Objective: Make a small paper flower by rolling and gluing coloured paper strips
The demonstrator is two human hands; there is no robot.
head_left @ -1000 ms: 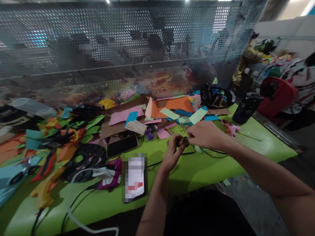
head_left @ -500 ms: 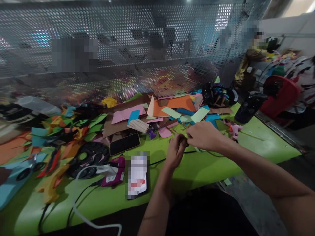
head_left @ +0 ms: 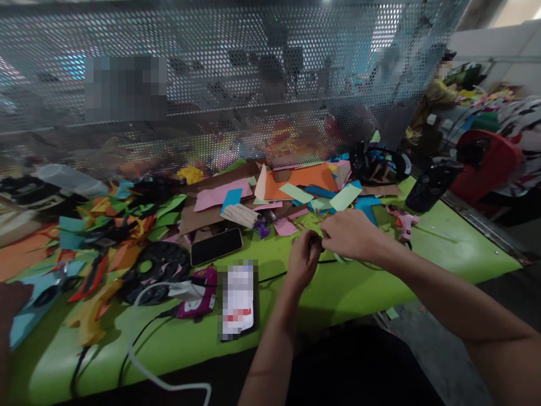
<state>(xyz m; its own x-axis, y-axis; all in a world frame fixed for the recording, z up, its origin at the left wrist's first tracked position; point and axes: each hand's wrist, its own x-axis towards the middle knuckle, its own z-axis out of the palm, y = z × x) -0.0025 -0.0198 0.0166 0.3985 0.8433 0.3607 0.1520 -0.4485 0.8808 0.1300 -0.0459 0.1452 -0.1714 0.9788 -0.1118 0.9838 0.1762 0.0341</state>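
Note:
My left hand point(head_left: 303, 260) and my right hand point(head_left: 345, 234) meet over the green table point(head_left: 350, 287), fingers pinched together on a small green paper piece point(head_left: 321, 232) between them. The piece is mostly hidden by the fingers. Just behind the hands lies a heap of cut coloured paper point(head_left: 296, 194) in orange, pink, blue and pale green. A thin dark cable point(head_left: 270, 278) runs on the table under the left wrist.
A dark phone point(head_left: 216, 246) and a second phone point(head_left: 236, 301) lie left of my hands, beside a pink glue gun point(head_left: 198, 293) with a white cord. More paper scraps point(head_left: 105, 225) cover the left. A perforated metal screen point(head_left: 211, 84) backs the table. People sit at the far right.
The hands have stayed together on the small piece, shifting slightly to the right and closer to each other. The view has drifted a little.

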